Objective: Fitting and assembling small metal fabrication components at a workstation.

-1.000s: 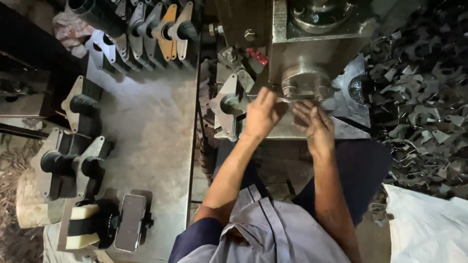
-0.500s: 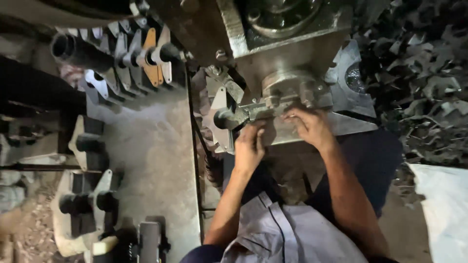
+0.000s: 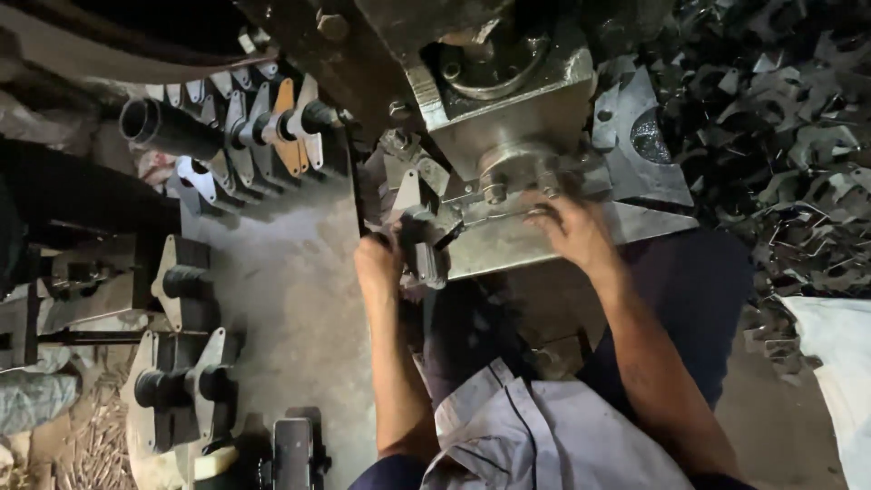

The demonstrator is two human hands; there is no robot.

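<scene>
I sit at a grey metal press [image 3: 508, 100] with a flat steel plate [image 3: 508, 240] under its round ram. My right hand [image 3: 573, 229] rests on the plate just below the ram, fingers curled on a small part that I cannot make out. My left hand [image 3: 379, 261] has dropped to the plate's left edge, beside a dark metal piece [image 3: 426, 245]; whether it grips that piece is unclear. The right hand is motion-blurred.
A row of flat metal plates on a black tube [image 3: 227, 132] stands at the upper left. Dark bracket assemblies [image 3: 181, 290] lie on the concrete floor at left. A heap of black metal offcuts [image 3: 780, 136] fills the right side, and a white sack [image 3: 835, 354] sits at lower right.
My left hand moved down and left, away from under the ram to the plate's left edge. My right hand stayed under the ram. The camera tilted, shifting the view.
</scene>
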